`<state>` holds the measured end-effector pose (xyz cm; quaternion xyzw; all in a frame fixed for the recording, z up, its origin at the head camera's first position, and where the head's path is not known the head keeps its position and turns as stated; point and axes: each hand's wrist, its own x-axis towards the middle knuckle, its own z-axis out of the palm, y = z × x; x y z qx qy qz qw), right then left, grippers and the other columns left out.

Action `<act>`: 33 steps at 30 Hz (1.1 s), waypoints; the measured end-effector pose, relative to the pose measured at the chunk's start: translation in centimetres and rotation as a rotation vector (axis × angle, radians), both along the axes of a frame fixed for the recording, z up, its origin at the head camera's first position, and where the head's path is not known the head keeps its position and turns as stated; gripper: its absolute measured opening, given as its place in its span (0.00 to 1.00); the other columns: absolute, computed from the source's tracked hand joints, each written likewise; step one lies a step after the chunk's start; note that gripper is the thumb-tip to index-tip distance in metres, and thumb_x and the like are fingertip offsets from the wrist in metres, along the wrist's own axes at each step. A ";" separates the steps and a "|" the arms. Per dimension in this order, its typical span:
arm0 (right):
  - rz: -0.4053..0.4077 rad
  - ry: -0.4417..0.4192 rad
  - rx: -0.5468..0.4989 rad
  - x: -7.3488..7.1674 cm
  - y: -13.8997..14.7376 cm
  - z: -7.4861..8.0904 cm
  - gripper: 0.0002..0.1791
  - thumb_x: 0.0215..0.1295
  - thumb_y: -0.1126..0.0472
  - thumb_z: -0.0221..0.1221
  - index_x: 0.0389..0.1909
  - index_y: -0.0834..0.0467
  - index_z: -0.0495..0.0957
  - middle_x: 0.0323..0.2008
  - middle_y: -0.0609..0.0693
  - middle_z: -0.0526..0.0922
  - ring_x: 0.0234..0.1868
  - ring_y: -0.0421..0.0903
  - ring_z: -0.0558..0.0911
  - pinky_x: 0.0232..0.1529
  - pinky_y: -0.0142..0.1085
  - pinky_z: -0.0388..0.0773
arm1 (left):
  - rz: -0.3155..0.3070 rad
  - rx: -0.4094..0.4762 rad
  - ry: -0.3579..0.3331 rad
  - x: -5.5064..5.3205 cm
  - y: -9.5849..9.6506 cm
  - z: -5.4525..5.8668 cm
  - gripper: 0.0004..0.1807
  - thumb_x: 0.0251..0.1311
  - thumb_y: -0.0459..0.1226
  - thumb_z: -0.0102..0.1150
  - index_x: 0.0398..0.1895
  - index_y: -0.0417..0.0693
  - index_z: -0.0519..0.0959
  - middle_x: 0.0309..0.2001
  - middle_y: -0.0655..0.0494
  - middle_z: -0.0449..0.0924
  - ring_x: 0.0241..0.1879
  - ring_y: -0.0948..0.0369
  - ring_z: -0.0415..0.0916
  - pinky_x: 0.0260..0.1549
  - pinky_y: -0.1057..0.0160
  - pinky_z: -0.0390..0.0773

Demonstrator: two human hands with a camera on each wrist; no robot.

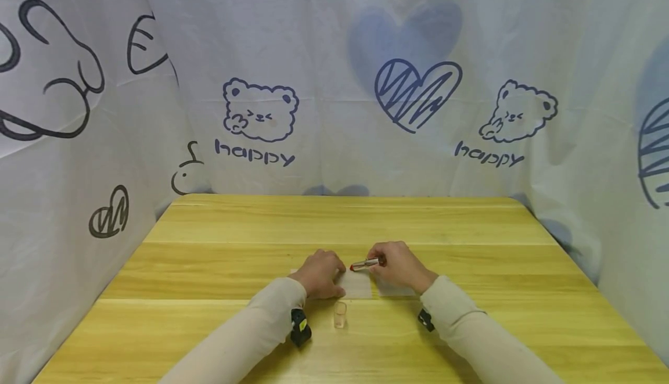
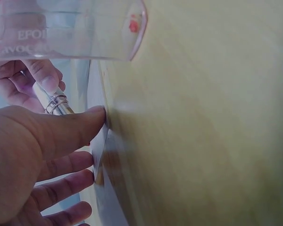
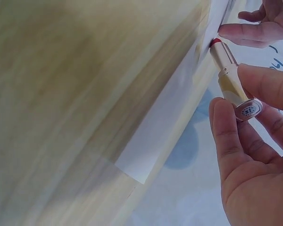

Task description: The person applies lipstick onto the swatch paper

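My right hand [image 1: 401,265] pinches a lipstick [image 1: 366,264] by its base, between thumb and fingers. Its body is shiny and pale gold, and the red tip [image 3: 216,41] points left, right at a white sheet of paper [image 1: 358,286]. My left hand [image 1: 320,275] rests on the left part of that sheet with its fingers spread, the thumb pressing near the edge in the left wrist view. A clear cap [image 1: 340,315] with printed lettering stands on the table nearer to me, between the forearms. Inside it a small red smear shows in the left wrist view.
Another white piece of paper [image 1: 395,290] lies under and beside the right hand. Everything sits on a yellow wood-grain table [image 1: 235,262]. White cloth [image 1: 334,140] with hearts and bear drawings hangs behind and along both sides. A black wrist camera [image 1: 300,327] is on the left wrist.
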<state>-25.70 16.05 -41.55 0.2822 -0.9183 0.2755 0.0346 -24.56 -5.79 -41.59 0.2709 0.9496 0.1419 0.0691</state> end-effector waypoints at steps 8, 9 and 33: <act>0.020 -0.024 -0.002 0.2 0.2 0.4 0.03 0.60 0.66 0.66 0.34 0.57 0.83 0.23 0.40 0.76 0.22 0.37 0.70 0.23 0.32 0.69 | 0.006 -0.001 -0.008 0.0 0.1 0.1 0.24 0.53 0.45 0.72 0.51 0.45 0.83 0.50 0.51 0.78 0.50 0.51 0.71 0.52 0.51 0.70; 0.019 -0.024 0.002 0.2 0.2 0.4 0.03 0.60 0.66 0.66 0.34 0.56 0.83 0.23 0.40 0.76 0.22 0.37 0.70 0.23 0.32 0.69 | 0.006 -0.002 -0.008 0.1 0.1 0.2 0.24 0.53 0.45 0.72 0.51 0.44 0.83 0.51 0.51 0.78 0.50 0.51 0.71 0.53 0.51 0.70; 0.065 -0.058 0.008 1.0 0.7 0.4 0.03 0.60 0.66 0.66 0.34 0.56 0.83 0.24 0.39 0.77 0.22 0.36 0.71 0.24 0.31 0.71 | 0.016 -0.004 -0.027 0.4 0.2 0.4 0.23 0.53 0.45 0.71 0.51 0.44 0.82 0.51 0.51 0.78 0.51 0.51 0.71 0.53 0.51 0.70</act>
